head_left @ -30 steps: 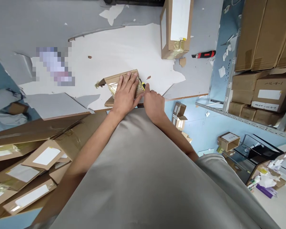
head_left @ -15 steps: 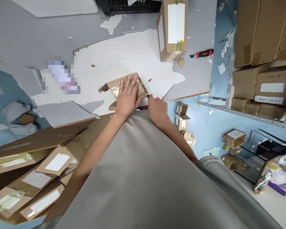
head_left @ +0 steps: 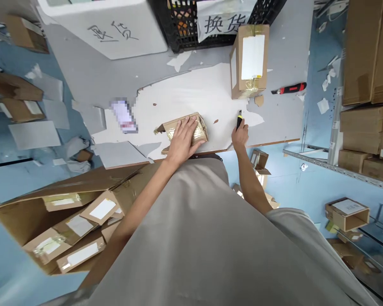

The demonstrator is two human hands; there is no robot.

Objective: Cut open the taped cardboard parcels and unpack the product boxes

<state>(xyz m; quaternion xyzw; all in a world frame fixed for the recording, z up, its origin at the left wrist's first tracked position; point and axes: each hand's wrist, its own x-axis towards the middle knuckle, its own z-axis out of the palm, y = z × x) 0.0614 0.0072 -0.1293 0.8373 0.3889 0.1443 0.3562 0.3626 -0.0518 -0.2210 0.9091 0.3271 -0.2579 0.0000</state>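
My left hand [head_left: 184, 140] lies with its fingers stretched out over a small cardboard box [head_left: 199, 132] at the table's near edge. Clear, shiny tape covers part of this box, and its left end has a raised, torn flap. To the right, apart from the box, my right hand [head_left: 240, 136] is closed around a black and yellow utility knife [head_left: 239, 121], its tip pointing away from me. A taller taped carton [head_left: 236, 80] with white labels stands beyond that hand. A red and black utility knife [head_left: 289, 88] lies farther right on the table.
At the back are a white bin [head_left: 115, 36] and a black plastic crate [head_left: 207, 42]. A pixelated item [head_left: 124, 115] lies left on the worn tabletop [head_left: 185, 91]. Below left, a large open carton [head_left: 83, 180] holds several small boxes. Metal shelving [head_left: 335, 170] with cartons stands right.
My right hand has moved right with the knife, away from the small box's edge. My left hand stays on the box. The camera view has shifted, showing more of the bin and crate.
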